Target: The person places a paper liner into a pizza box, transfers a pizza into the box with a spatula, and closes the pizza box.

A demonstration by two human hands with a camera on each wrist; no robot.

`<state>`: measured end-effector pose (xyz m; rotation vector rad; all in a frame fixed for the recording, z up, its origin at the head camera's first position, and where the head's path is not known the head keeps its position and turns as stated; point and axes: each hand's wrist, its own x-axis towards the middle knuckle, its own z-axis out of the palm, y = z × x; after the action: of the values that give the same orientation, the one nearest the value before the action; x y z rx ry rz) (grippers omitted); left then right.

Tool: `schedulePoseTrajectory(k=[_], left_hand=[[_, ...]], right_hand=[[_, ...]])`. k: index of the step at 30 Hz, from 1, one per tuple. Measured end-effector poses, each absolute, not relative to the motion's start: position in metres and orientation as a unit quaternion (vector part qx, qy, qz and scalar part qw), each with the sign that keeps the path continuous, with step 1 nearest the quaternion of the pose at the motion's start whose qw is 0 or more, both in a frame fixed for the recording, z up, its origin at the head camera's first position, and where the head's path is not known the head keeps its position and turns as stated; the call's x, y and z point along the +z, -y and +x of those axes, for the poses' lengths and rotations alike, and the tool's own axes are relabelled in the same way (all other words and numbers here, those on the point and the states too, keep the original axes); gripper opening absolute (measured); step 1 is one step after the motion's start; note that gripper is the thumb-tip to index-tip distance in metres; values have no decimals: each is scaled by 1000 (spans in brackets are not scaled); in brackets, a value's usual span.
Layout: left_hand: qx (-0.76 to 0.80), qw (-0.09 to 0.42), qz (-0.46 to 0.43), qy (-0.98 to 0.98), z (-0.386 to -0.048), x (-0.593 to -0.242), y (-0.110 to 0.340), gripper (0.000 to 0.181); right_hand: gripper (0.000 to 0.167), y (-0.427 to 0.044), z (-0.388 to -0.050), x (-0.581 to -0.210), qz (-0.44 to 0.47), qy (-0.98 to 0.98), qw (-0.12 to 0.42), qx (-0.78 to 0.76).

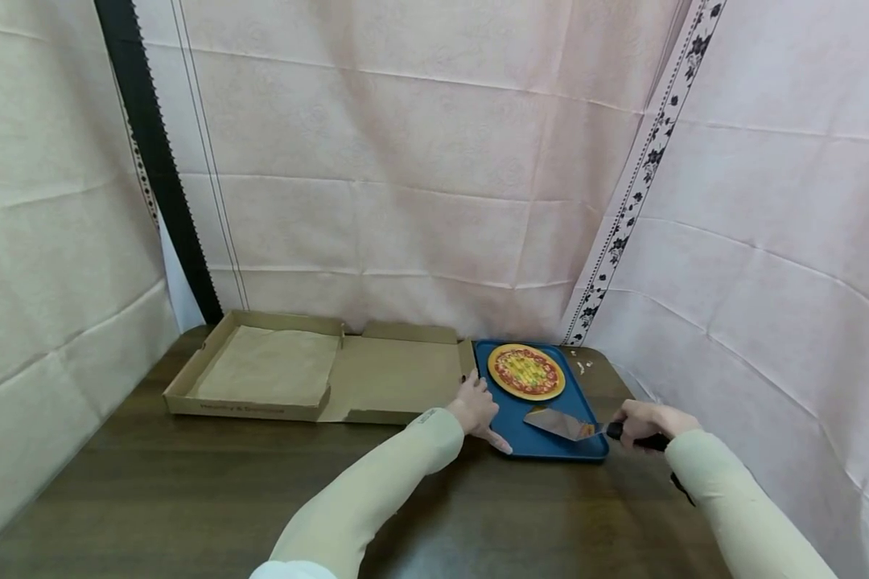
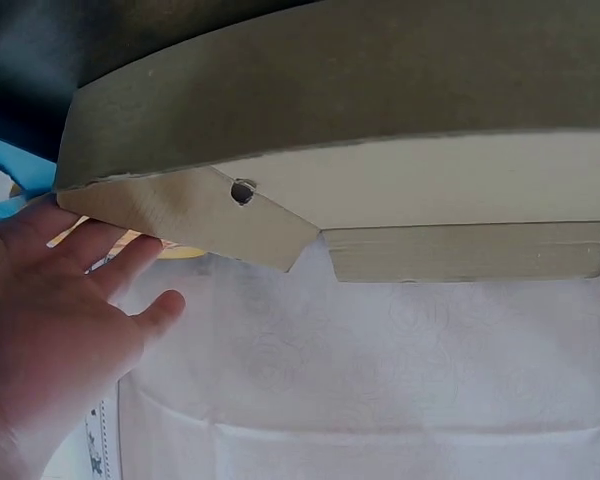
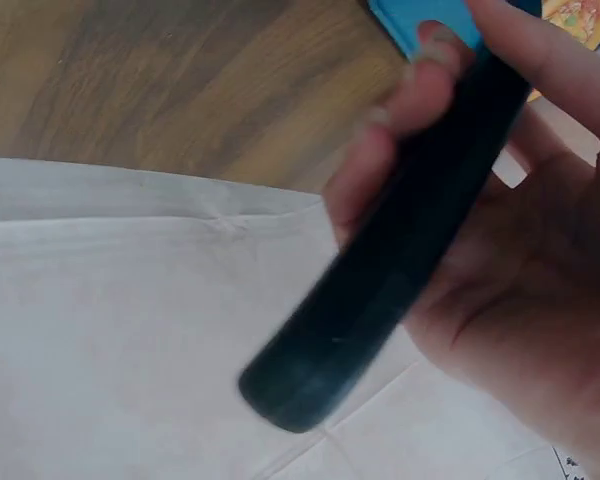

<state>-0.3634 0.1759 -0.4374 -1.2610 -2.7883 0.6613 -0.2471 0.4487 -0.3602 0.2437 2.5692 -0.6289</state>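
Observation:
A small round pizza (image 1: pixel 526 371) lies toward the back of a blue tray (image 1: pixel 539 445). My right hand (image 1: pixel 648 422) grips the black handle (image 3: pixel 380 255) of a pizza server. The server's metal blade (image 1: pixel 561 423) is over the front part of the tray, just in front of the pizza, with its tip pointing left. With fingers spread, my left hand (image 1: pixel 475 410) rests at the tray's left edge, beside the cardboard box. In the left wrist view the box flap hides part of the tray and the left fingertips (image 2: pixel 160 310) are partly covered.
An open cardboard pizza box (image 1: pixel 261 408) lies left of the tray, a sheet of brown paper (image 1: pixel 268 366) in its base and its lid (image 1: pixel 398 374) folded out toward the tray. Small white scraps (image 1: pixel 583 367) lie behind the tray. Pale cloth (image 1: pixel 405 161) surrounds the wooden table (image 1: pixel 188 498).

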Motion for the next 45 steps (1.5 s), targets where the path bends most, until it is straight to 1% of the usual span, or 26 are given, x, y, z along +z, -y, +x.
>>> schedulePoseTrajectory(k=[2, 8, 12, 17, 21, 28, 32, 35, 40, 45], left_hand=[[212, 8, -402, 891, -362, -438, -176, 94], [214, 15, -403, 890, -361, -441, -177, 95], [216, 20, -402, 889, -361, -443, -179, 94], [215, 10, -401, 890, -361, -440, -179, 92], [214, 4, -397, 893, -361, -437, -179, 91], [208, 0, -393, 896, -360, -438, -181, 91], [208, -3, -387, 898, -360, -438, -181, 91], [208, -4, -382, 900, -359, -437, -181, 91], [207, -7, -386, 899, -358, -436, -180, 92], [199, -12, -388, 900, -358, -436, -179, 91]], right_hand=[[32, -448, -251, -363, 72, -938, 240, -240], [14, -441, -257, -372, 33, -945, 219, -240], [21, -439, -259, -379, 46, -944, 209, -250], [15, -436, -259, -385, 70, -947, 189, -251], [23, -433, -259, -390, 77, -956, 170, -228], [34, -428, -259, -401, 102, -959, 169, -204], [40, -426, -264, -407, 93, -970, 150, -168], [40, -422, -267, -411, 80, -978, 137, -135], [34, -412, -270, -420, 80, -980, 149, -104], [37, -402, -275, -425, 88, -981, 155, -78]])
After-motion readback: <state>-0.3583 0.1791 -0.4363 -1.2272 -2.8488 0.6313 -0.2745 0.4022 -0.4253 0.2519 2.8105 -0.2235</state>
